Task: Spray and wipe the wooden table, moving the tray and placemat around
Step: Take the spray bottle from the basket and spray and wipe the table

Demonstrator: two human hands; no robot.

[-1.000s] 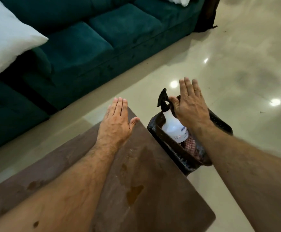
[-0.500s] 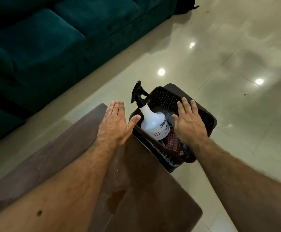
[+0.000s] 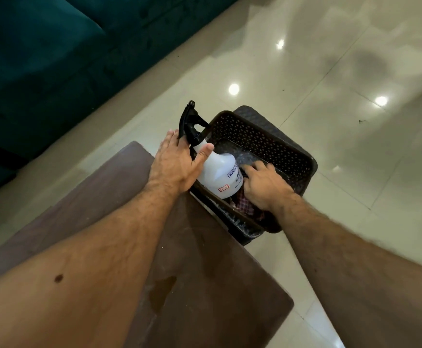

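The brown wooden table [image 3: 204, 285] runs along the lower half of the view, with a wet patch [image 3: 162, 290] near its front. Just past its far corner stands a dark perforated basket [image 3: 267, 141]. In it stands a white spray bottle [image 3: 220, 177] with a black trigger head, on top of a red checked cloth [image 3: 245, 207]. My left hand [image 3: 174, 164] is wrapped around the bottle's neck, thumb in front and fingers behind the trigger. My right hand [image 3: 265, 184] is down inside the basket, fingers bent over the cloth; whether they grip it is hidden.
A teal sofa [image 3: 41, 59] fills the upper left, with a strip of glossy cream tiled floor [image 3: 343, 84] between it and the table. The basket rests on a dark woven base [image 3: 252, 114]. Open floor lies to the right.
The view has tilted down. My left hand moved from the table's corner onto the bottle's neck. My right hand dropped from above the basket into it, onto the cloth.
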